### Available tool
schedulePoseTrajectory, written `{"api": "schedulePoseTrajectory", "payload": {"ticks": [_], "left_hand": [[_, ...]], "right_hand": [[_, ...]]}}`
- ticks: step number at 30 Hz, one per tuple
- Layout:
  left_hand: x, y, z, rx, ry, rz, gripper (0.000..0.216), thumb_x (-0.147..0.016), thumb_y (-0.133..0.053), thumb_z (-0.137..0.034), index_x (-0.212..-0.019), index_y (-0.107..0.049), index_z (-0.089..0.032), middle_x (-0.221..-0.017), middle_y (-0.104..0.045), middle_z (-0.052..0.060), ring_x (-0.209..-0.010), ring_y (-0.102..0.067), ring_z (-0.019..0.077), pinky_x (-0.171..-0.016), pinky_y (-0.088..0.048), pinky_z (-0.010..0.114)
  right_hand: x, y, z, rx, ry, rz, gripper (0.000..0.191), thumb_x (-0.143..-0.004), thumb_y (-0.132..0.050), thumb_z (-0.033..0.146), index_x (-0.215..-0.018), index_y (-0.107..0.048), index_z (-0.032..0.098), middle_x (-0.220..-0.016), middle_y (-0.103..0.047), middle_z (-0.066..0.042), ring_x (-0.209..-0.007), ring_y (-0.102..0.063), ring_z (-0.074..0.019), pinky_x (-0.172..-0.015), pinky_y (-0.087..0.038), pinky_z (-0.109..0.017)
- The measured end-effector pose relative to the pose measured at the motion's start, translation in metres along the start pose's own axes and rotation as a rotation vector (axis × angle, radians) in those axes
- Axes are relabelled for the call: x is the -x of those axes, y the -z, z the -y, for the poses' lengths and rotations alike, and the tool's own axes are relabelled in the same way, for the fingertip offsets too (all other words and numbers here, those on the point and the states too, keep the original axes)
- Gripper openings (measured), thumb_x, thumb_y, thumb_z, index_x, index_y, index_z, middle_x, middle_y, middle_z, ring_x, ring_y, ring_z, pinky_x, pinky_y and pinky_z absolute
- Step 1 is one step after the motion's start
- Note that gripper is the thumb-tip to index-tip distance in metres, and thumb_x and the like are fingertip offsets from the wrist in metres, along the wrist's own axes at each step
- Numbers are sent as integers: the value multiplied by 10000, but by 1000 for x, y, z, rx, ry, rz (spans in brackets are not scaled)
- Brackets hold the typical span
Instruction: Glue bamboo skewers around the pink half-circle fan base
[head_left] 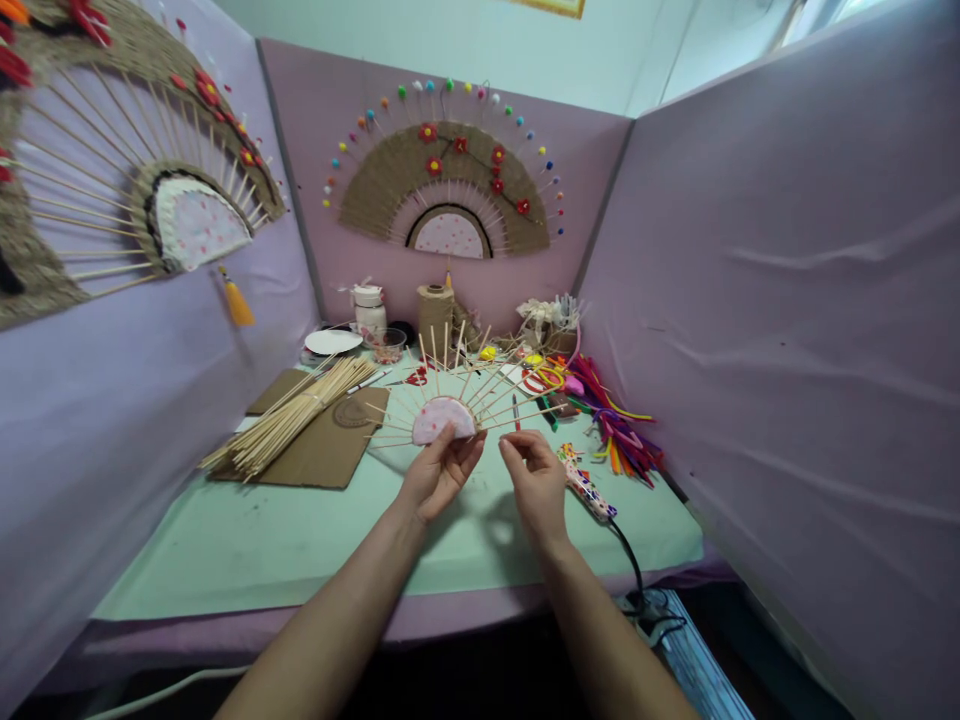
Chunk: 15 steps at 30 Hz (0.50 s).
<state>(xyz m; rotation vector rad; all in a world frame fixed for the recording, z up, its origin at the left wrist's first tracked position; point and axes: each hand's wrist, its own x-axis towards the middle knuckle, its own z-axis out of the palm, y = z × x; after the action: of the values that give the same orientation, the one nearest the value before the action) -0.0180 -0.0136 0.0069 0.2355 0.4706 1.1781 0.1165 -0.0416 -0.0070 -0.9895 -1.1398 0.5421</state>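
Observation:
My left hand (445, 472) grips the lower edge of a small fan frame (442, 420), thumb on the front. The frame is a half-round white piece with pink spots, and thin wooden sticks spread out from it. Just to its right, my right hand (534, 475) is raised with thumb and forefinger pinched together. Whatever those fingertips hold, if anything, is too small to make out. On the table right of that hand lies a hot glue gun (589, 488) with a colourful pattern and a black cord.
Bundled wooden sticks (300, 415) lie on brown cardboard (330, 465) at left. Behind stand a twine roll (436, 312), a white jar (369, 312) and red scissors (417, 376). Coloured pipe cleaners (622, 430) lie at right. A finished fan (450, 190) hangs on the back panel.

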Motion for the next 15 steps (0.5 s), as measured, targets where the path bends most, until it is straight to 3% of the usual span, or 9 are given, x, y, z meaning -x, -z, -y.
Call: {"api": "schedulePoseTrajectory", "payload": {"ticks": [8, 15], "left_hand": [[-4, 9, 7, 5, 0, 118, 74, -817, -686, -192, -817, -669, -120, -753, -726, 59, -722, -690, 133, -657, -544, 213], [-1, 5, 13, -27, -75, 94, 174, -711, -785, -190, -817, -661, -129, -791, -719, 45, -753, -667, 128, -742, -525, 252]], "right_hand": [[3, -24, 1, -132, -88, -22, 167, -790, -698, 342, -780, -690, 176, -789, -639, -10, -777, -586, -151, -765, -463, -294], [4, -24, 2, -169, -165, -40, 207, -741, -725, 364, -732, -670, 164, -746, -625, -2, -737, -562, -141, -731, -453, -279]]}}
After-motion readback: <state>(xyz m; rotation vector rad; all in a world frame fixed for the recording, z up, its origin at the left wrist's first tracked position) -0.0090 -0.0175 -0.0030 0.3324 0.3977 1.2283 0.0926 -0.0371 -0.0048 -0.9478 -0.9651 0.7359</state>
